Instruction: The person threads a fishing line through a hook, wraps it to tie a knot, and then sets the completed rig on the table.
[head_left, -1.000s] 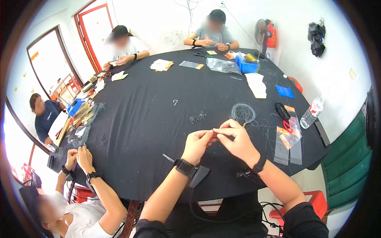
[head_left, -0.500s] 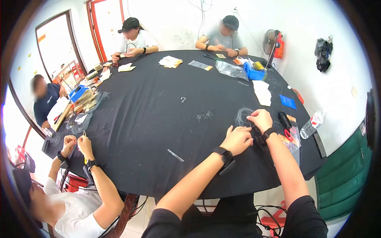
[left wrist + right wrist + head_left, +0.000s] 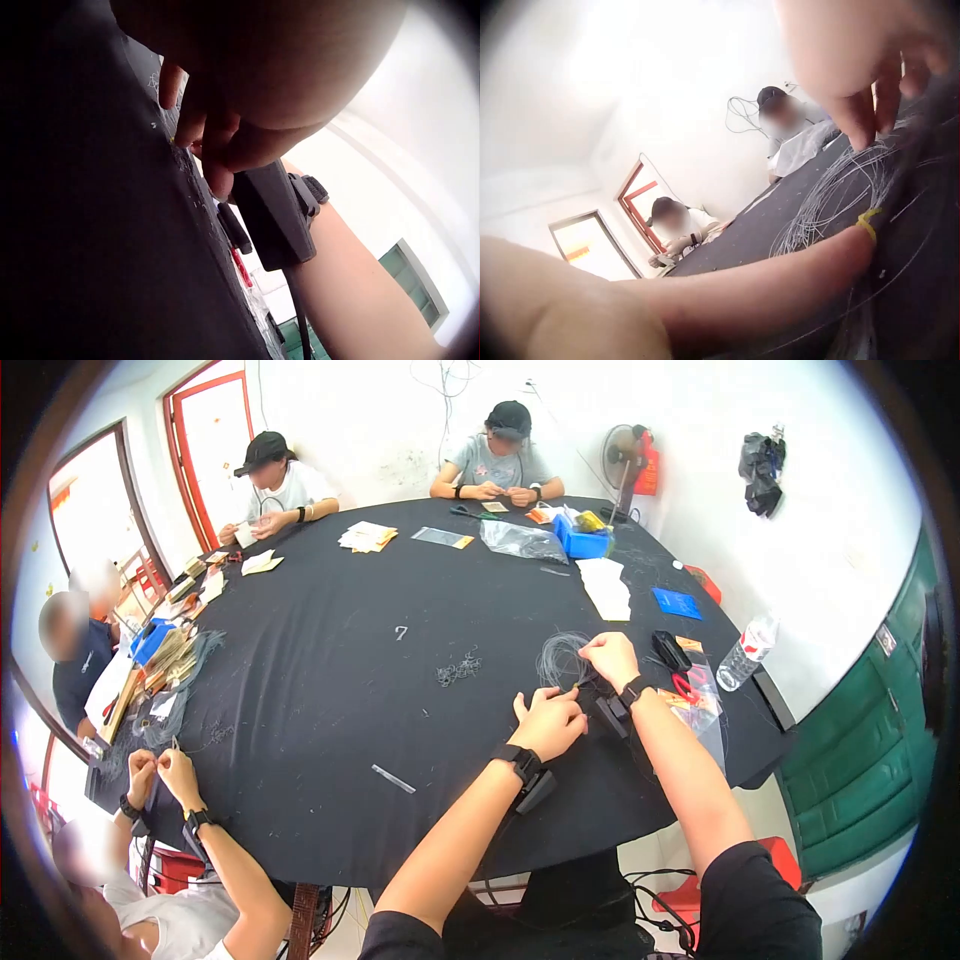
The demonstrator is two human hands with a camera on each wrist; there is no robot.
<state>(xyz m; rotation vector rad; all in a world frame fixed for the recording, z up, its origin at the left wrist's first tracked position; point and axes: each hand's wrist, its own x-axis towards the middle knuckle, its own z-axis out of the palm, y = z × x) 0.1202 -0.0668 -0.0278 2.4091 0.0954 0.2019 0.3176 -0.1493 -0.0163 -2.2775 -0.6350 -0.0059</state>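
A loose coil of thin, pale line lies on the black-covered table, bound with a yellow tie. My left hand stretches toward it from the near side, its straight index fingertip right at the tie. In the left wrist view, the other left fingers hang loosely over the cloth. Beyond it, my right hand is lowered over the coil; its fingertips come together at the strands and pinch line there. A small heap of dark, tangled bits lies left of the coil.
A clear strip lies near my left forearm. To the right are a black case, red-handled scissors, plastic packets and a water bottle. Papers and a blue box are farther back. Other people sit around the table.
My hands were together over the cloth, fingertips meeting; they then moved to the coil, the right hand reaching over it and the left index finger to its tie. The head view has shifted.
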